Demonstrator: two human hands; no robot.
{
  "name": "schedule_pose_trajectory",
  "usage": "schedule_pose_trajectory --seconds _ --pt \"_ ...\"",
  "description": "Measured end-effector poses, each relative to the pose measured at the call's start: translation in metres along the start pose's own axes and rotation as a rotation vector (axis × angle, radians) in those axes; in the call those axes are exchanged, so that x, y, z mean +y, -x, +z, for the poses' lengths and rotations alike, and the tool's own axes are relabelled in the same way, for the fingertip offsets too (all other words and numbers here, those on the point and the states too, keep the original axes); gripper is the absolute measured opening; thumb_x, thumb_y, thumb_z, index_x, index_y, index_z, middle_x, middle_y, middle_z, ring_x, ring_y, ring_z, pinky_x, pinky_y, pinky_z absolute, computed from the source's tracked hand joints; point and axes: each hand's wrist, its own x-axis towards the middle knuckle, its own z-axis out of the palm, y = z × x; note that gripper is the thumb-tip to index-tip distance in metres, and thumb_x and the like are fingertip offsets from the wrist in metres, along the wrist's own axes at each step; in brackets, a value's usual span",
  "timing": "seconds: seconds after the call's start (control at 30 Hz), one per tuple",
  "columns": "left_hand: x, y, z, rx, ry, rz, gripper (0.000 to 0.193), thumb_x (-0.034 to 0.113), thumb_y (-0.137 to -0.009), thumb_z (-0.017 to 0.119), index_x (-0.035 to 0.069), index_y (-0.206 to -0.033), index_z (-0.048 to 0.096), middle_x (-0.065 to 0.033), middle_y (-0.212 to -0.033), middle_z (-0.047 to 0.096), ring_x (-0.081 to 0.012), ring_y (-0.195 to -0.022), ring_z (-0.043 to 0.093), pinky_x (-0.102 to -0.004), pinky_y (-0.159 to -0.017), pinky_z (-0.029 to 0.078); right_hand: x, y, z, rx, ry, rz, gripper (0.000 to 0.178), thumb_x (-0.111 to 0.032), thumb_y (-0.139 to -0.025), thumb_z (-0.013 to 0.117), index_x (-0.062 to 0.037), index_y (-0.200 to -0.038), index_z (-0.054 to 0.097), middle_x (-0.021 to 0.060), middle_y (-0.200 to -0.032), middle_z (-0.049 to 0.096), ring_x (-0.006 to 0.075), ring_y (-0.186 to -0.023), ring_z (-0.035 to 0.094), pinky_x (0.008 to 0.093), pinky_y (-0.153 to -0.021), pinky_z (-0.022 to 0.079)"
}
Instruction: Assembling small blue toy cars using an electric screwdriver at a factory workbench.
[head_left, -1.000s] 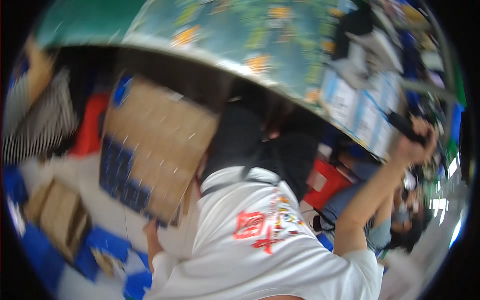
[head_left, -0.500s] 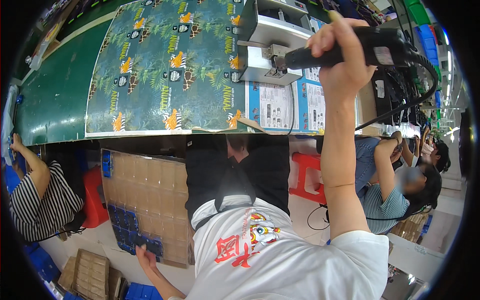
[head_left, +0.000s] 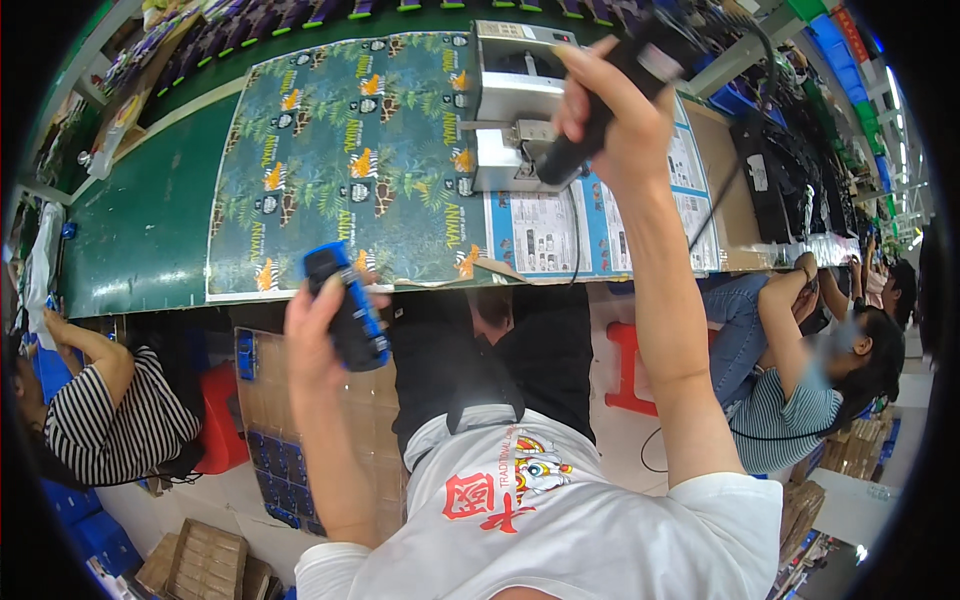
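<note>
My left hand (head_left: 318, 335), raised before the table's front edge, grips an oblong blue-and-black plastic piece (head_left: 350, 315). Its exact kind is unclear. The fingers of my right hand (head_left: 625, 115) wrap round a black hand-held tool (head_left: 590, 130) with a cable. That tool's lower end is close to the metal clamp (head_left: 533, 135) of a silver bench fixture (head_left: 503, 160); I cannot tell whether they touch. Down at my left, a brown partitioned tray (head_left: 372, 420) holds several similar blue-and-black pieces (head_left: 280, 470).
Printed sheets with animal patterns (head_left: 340, 170) cover much of the green table (head_left: 140, 230). Black items (head_left: 785, 185) lie at the right. A person in stripes (head_left: 120, 410) sits at the left, another (head_left: 785, 400) at the right. Red stools (head_left: 625, 370) stand beneath.
My left hand has come up from the tray to the table edge, now with a blue-and-black piece in it. My right hand, still gripping the black tool, has shifted slightly left in the view.
</note>
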Motion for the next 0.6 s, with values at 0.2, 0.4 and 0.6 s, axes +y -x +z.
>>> schedule_pose_trajectory --seconds 0.2,0.4,0.6 --pt "-0.047 -0.039 0.073 -0.123 0.019 -0.072 0.030 0.020 -0.093 0.066 0.006 -0.116 0.052 -0.0076 -0.088 0.064 -0.0167 -0.070 0.068 -0.0348 -0.066 0.061 -0.032 0.050 0.006 -0.112 -0.314 -0.158 0.015 -0.019 -0.095 0.047 -0.0046 -0.093 0.051 0.0048 -0.063 0.046 0.0162 -0.053 0.046 0.0336 -0.057 0.043" --pt "-0.065 -0.048 0.082 -0.140 -0.026 -0.054 0.026 0.018 -0.093 0.067 0.004 -0.113 0.058 -0.0078 -0.095 0.068 -0.0142 -0.074 0.068 -0.0311 -0.064 0.061 -0.013 0.061 0.022 -0.147 -0.355 -0.227 0.012 -0.009 -0.091 0.058 -0.0022 -0.095 0.049 0.0085 -0.067 0.053 0.0166 -0.054 0.053 0.0354 -0.060 0.051" --pt "-0.062 -0.049 0.083 -0.157 -0.093 -0.048 0.027 0.019 -0.091 0.070 0.003 -0.111 0.060 -0.0059 -0.093 0.069 -0.0120 -0.072 0.067 -0.0280 -0.062 0.059 0.002 0.064 0.035 -0.092 -0.286 -0.139 0.012 -0.015 -0.092 0.055 -0.0046 -0.092 0.049 0.0073 -0.065 0.052 0.0175 -0.054 0.051 0.0351 -0.058 0.048"
